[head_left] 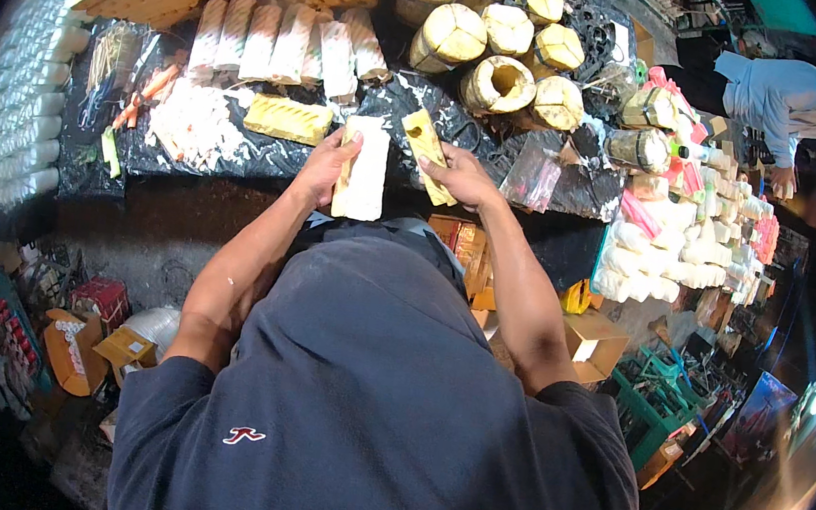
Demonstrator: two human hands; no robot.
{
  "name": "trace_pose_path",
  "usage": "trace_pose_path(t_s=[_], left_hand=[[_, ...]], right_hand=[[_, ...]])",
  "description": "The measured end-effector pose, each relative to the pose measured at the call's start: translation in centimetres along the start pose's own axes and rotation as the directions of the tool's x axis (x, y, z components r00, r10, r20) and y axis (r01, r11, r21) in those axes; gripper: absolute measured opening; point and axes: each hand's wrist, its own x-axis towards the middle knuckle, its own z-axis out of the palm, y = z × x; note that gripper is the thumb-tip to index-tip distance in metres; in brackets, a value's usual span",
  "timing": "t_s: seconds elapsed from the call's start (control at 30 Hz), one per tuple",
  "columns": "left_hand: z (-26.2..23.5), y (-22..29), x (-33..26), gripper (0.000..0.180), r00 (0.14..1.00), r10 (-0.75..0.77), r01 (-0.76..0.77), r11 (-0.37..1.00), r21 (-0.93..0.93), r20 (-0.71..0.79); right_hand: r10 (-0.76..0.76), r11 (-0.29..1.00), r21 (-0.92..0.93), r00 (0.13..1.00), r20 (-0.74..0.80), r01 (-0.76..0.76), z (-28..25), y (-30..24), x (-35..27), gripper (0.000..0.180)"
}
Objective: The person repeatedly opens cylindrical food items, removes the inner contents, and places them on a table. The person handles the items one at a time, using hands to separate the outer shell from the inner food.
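My left hand point(321, 171) is closed around the edge of a long cream-white block point(364, 171), held upright over the table's front edge with its broad face showing. In my right hand point(464, 178) is a narrow yellow block point(422, 142) with a dark hollow near its far end, tilted toward the left. The two pieces are apart, with a small gap between them. Another yellow block point(288, 119), its surface ridged, lies on the table just left of my left hand. The fingertips under both held pieces are partly hidden.
Black plastic sheeting point(206, 169) covers the table. White shavings point(196, 127) lie at left, below several wrapped bundles point(263, 42). Thick cream cylinders point(450, 36) stand at the back. White packs point(644, 257) are piled at right, near another person point(778, 101).
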Motion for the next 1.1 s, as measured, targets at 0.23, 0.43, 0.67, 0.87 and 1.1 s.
trace_pose_path(t_s=[0.23, 0.43, 0.67, 0.87, 1.1], left_hand=[[-0.4, 0.5, 0.1, 0.055, 0.998, 0.056, -0.059, 0.977, -0.205, -0.022], [4.4, 0.7, 0.4, 0.050, 0.899, 0.332, -0.300, 0.942, 0.149, -0.285], [3.6, 2.1, -1.1, 0.051, 0.758, 0.539, -0.287, 0.781, 0.555, -0.367], [-0.6, 5.6, -3.0, 0.038, 0.851, 0.299, -0.324, 0.946, 0.015, -0.432], [-8.4, 9.2, -9.1, 0.042, 0.939, 0.145, -0.279, 0.853, -0.442, -0.313]], right_hand=[[-0.433, 0.676, -0.736, 0.794, -0.427, -0.027, 2.0, -3.6, 1.7, 0.057], [-0.229, 0.910, -0.412, 0.890, -0.394, 0.052, 11.0, -5.7, 1.3, 0.086], [-0.216, 0.938, -0.339, 0.893, -0.396, 0.077, 11.3, -6.7, 3.5, 0.079], [0.116, 0.726, 0.681, 0.957, -0.265, 0.101, 11.3, -1.9, 7.9, 0.055], [-0.090, 0.712, 0.700, 0.982, 0.169, -0.056, 13.1, -10.4, 7.5, 0.040]])
